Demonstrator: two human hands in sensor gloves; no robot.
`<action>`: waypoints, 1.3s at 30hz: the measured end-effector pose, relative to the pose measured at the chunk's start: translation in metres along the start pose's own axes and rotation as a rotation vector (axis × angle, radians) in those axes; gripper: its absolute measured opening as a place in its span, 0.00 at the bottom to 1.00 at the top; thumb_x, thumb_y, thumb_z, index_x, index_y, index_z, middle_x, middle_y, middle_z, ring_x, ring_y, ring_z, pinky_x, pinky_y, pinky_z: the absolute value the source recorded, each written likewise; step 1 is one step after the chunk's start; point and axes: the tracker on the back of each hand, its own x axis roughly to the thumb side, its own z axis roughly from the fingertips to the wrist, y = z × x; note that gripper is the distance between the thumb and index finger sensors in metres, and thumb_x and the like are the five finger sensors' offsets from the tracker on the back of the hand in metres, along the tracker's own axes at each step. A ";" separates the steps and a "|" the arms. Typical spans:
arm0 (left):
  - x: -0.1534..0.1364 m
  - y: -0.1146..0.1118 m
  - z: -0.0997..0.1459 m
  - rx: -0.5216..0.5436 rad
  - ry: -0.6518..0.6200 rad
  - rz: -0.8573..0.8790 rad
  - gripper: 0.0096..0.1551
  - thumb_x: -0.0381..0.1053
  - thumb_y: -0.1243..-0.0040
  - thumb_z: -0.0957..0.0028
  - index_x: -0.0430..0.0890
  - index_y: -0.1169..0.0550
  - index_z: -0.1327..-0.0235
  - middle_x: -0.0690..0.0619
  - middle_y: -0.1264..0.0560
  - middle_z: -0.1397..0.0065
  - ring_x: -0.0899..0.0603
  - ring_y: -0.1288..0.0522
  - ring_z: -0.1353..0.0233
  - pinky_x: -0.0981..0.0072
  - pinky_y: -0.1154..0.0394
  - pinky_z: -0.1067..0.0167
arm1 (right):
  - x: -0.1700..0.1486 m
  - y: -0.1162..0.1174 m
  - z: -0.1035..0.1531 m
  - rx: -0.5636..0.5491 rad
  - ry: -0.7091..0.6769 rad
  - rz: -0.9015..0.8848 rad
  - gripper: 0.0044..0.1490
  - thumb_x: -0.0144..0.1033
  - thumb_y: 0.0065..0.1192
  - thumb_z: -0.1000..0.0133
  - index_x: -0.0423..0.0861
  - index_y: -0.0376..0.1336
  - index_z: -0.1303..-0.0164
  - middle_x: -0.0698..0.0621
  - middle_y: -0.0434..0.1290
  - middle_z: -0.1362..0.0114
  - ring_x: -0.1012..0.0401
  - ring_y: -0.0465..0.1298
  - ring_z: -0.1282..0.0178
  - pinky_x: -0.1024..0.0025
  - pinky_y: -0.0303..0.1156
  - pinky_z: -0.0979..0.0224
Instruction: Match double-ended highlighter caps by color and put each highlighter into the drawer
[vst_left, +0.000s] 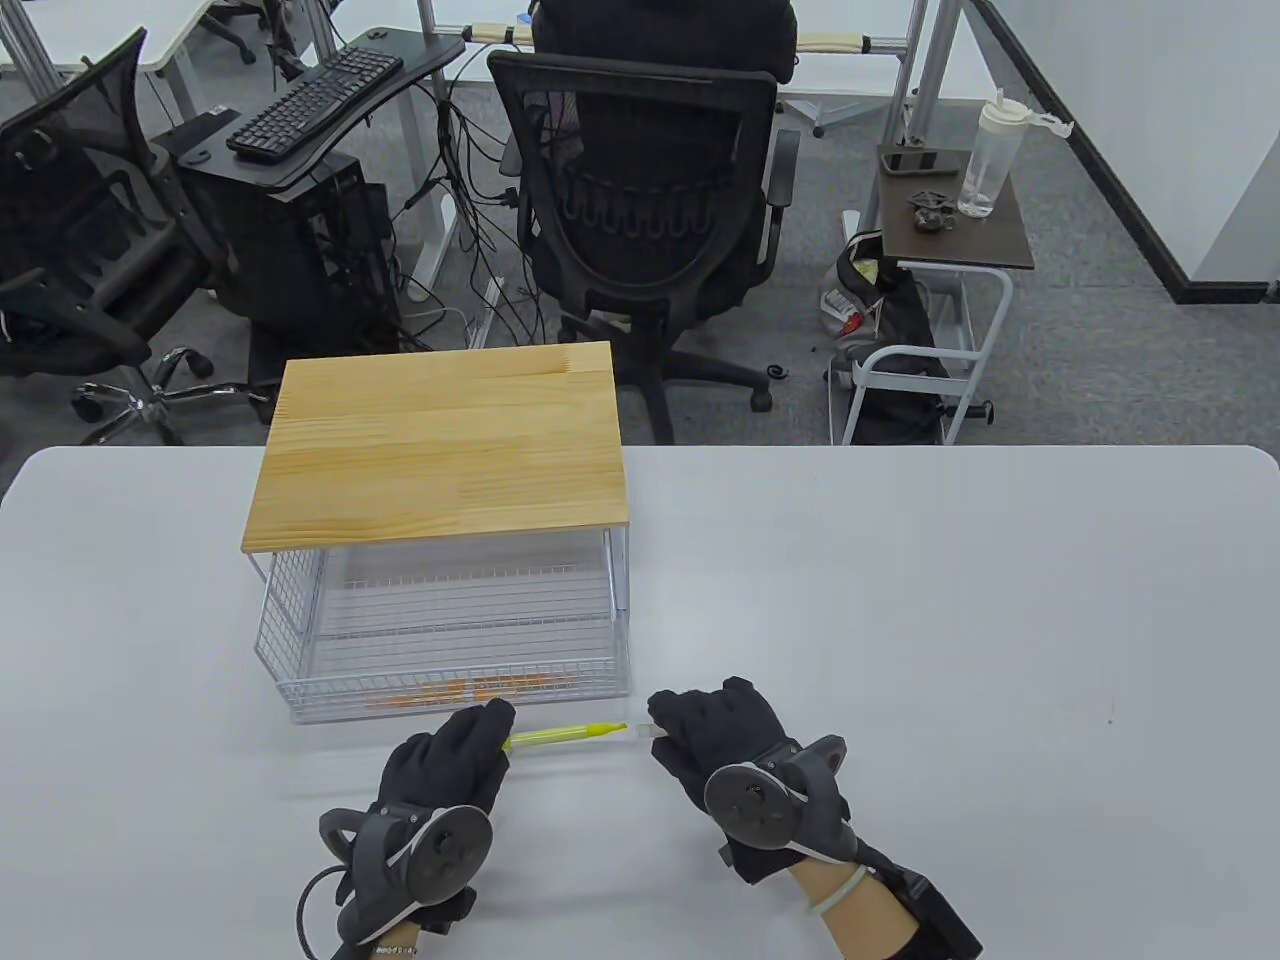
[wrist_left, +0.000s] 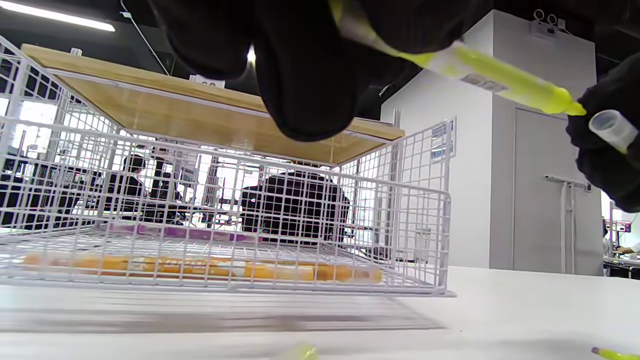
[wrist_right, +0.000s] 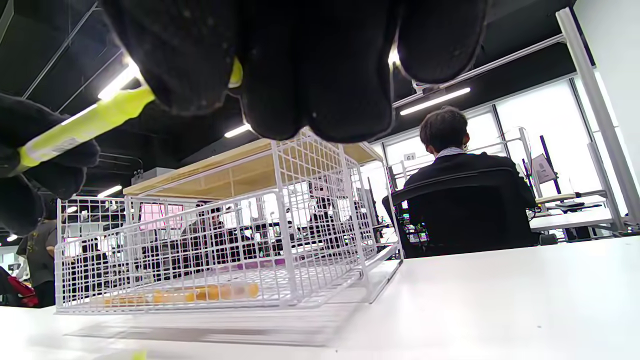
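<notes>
My left hand (vst_left: 490, 730) grips a yellow highlighter (vst_left: 565, 737) by its left end, just in front of the drawer. Its bare tip points right toward a clear cap (vst_left: 648, 730) pinched in my right hand (vst_left: 672, 722). In the left wrist view a small gap shows between the highlighter (wrist_left: 500, 80) tip and the cap (wrist_left: 610, 127). The white wire drawer (vst_left: 290, 640) is pulled out from under a wooden top (vst_left: 440, 450). An orange highlighter (wrist_left: 200, 267) lies along its front wall and a purple one (wrist_left: 185, 232) lies further back.
A blurred yellow piece (wrist_left: 300, 352) lies on the table below my left hand, and another yellow tip (wrist_left: 615, 354) shows at the bottom right of the left wrist view. A person sits in an office chair (vst_left: 650, 200) beyond the table.
</notes>
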 end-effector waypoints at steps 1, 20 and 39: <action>0.000 0.000 0.000 0.002 -0.001 0.002 0.27 0.50 0.48 0.44 0.52 0.26 0.30 0.50 0.24 0.29 0.51 0.17 0.43 0.48 0.26 0.34 | 0.000 0.000 0.000 -0.002 0.000 0.000 0.29 0.45 0.68 0.42 0.54 0.62 0.31 0.53 0.77 0.34 0.53 0.79 0.40 0.42 0.65 0.22; 0.006 -0.004 0.000 -0.009 -0.030 -0.004 0.27 0.50 0.48 0.44 0.52 0.26 0.30 0.50 0.24 0.29 0.51 0.17 0.43 0.48 0.26 0.34 | 0.005 0.000 0.002 -0.004 -0.026 0.006 0.28 0.45 0.67 0.41 0.54 0.62 0.31 0.53 0.76 0.34 0.53 0.79 0.40 0.42 0.64 0.22; 0.030 0.005 0.002 0.026 -0.174 -0.032 0.26 0.47 0.42 0.49 0.47 0.19 0.36 0.47 0.18 0.37 0.52 0.14 0.49 0.51 0.22 0.36 | 0.013 0.009 0.011 0.029 -0.110 -0.020 0.27 0.45 0.56 0.42 0.52 0.66 0.33 0.54 0.77 0.41 0.53 0.78 0.46 0.43 0.65 0.23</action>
